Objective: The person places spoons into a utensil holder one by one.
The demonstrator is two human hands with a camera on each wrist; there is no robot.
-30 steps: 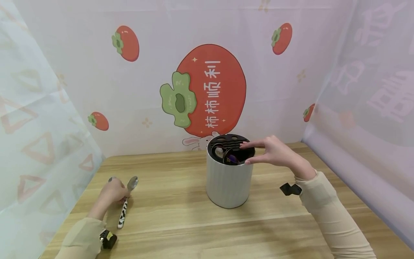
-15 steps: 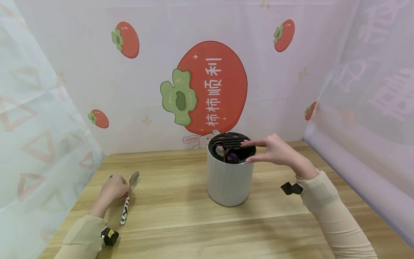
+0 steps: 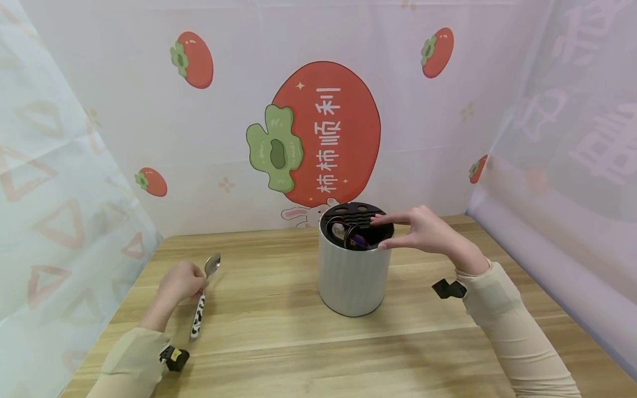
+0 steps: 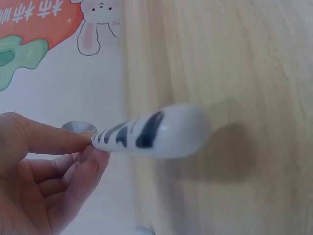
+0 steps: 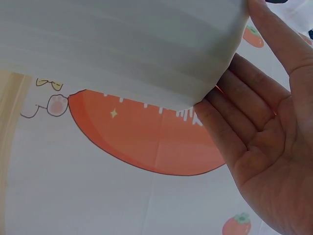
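Observation:
In the head view my left hand [image 3: 181, 281] is at the left of the table, pinching a metal spoon [image 3: 212, 265] at its neck between thumb and fingers. The spoon's white handle [image 4: 173, 131] has black cow-like patches and casts a shadow on the table in the left wrist view. My right hand [image 3: 423, 232] holds the right side of the rim of a white ribbed utensil holder [image 3: 352, 284], thumb at the front and fingers over the black slotted top. In the right wrist view some fingertips are hidden behind the holder [image 5: 122, 49].
Round metal ends and a purple item [image 3: 358, 240] show inside the holder's opening. A small metallic edge [image 4: 145, 230] appears low in the left wrist view. Behind the wooden table [image 3: 278, 354] hangs a persimmon-print cloth [image 3: 224, 121], with more cloth along both sides.
My left hand has taken hold of the patterned spoon and shifted it slightly right and away from me. My right hand and the utensil holder stay in place.

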